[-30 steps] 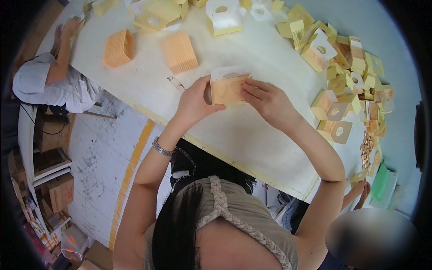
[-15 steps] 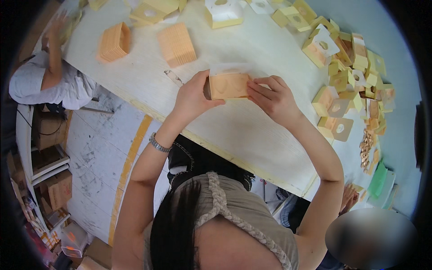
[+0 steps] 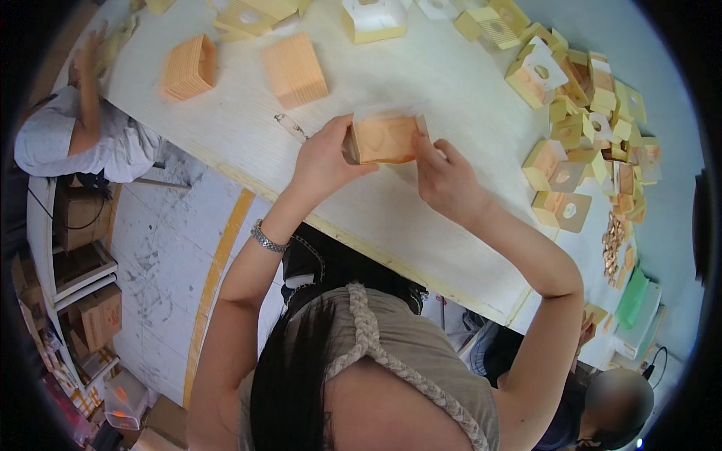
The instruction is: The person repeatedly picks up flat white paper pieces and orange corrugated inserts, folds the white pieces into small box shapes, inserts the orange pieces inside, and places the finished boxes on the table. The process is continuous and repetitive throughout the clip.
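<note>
Peach-lined box (image 3: 387, 141) over the white table (image 3: 391, 218), gripped in the left hand (image 3: 327, 155), seemingly as a brace, and pinched at the right edge by the right hand (image 3: 445, 174)! Peach stacks (image 3: 295, 71) beyond, apparently parked within reach.

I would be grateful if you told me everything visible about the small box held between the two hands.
The small box looks like thin card, tan inside, with faint curved outlines on its inner surface. It is open, its inside facing the camera, and a whitish flap stands along its far edge. The left hand grips its left side, and fingers of the right hand touch its right edge. It is over the white table; whether it rests there is unclear.
</note>
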Tool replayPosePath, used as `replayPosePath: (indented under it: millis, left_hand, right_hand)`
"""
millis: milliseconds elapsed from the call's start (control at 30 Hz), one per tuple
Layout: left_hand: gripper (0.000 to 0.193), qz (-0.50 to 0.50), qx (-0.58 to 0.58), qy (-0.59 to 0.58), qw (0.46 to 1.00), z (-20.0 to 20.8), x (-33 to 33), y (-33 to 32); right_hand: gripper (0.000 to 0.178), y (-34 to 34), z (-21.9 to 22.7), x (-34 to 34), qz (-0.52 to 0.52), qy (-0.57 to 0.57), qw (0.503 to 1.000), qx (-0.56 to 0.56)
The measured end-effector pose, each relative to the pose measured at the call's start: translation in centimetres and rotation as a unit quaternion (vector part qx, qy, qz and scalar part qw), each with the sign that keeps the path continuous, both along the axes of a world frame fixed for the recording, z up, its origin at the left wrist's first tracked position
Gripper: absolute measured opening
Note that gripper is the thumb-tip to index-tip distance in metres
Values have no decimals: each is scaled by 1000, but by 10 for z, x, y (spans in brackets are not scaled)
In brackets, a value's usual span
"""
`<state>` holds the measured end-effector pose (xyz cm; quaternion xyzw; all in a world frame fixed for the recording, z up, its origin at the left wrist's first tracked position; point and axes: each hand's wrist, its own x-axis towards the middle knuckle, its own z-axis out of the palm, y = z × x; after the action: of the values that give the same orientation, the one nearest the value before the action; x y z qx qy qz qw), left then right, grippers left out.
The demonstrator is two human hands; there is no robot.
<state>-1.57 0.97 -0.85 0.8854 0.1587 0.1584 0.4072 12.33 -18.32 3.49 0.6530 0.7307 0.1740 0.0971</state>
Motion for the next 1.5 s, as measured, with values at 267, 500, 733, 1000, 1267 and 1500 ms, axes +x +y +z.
replayPosePath:
  millis: [267, 500, 733, 1000, 1267, 1500]
  left_hand:
    - [74, 5, 17, -11, 1000, -4, 0, -1]
    - [74, -13, 14, -12, 1000, -2, -1, 0]
    - [74, -18, 46, -6, 999, -1, 0, 1]
    - [69, -23, 37, -6, 999, -1, -1, 0]
    - [69, -57, 46, -23, 997, 3, 4, 1]
    - [90, 12, -26, -115, 993, -12, -3, 8]
  right_hand:
    - [7, 14, -17, -12, -32, 229, 954, 188]
    - [16, 13, -16, -5, 13, 177, 965, 193]
    - [26, 6, -20, 2, -11, 170, 962, 214]
    - [20, 9, -12, -7, -70, 162, 975, 133]
    - [9, 25, -15, -17, -56, 211, 961, 170]
    - [29, -5, 39, 116, -306, 208, 841, 395]
